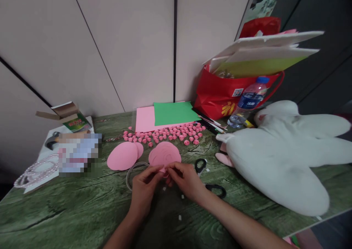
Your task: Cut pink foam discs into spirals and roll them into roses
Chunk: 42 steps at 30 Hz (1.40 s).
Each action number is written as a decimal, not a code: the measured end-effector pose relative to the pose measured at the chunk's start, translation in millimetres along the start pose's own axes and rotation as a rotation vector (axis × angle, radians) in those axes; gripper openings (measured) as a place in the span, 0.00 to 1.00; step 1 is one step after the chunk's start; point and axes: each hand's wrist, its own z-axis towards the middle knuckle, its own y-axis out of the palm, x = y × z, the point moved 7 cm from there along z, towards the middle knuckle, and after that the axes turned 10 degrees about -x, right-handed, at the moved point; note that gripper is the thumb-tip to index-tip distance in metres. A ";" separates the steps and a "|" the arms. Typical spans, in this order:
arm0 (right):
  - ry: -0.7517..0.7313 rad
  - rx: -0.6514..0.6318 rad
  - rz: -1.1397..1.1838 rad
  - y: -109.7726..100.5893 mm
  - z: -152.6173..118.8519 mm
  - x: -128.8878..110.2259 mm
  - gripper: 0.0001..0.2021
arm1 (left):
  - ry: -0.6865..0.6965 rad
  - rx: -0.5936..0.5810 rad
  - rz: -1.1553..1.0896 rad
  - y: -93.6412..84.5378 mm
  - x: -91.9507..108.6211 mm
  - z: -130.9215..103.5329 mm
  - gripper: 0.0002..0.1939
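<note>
Both hands meet at the table's middle, fingers pinched on a small piece of pink paper. My left hand grips it from the left, and my right hand from the right. Just behind them lie pink paper rounds with curved cut lines. More pink paper discs are to the left, near a grey ring-shaped coil beside my left hand. Black-handled scissors lie partly under my right forearm. Several small rolled pink paper flowers spread in rows farther back.
Green and pink sheets lie by the wall. A red bag, water bottle and large white plush toy fill the right. Pearl strings and an opened box are left. White scraps dot the green table.
</note>
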 end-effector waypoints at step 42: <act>-0.447 0.137 -0.422 -11.3 -13.0 -36.3 0.05 | -0.118 -0.176 -0.324 12.0 3.1 -1.4 0.09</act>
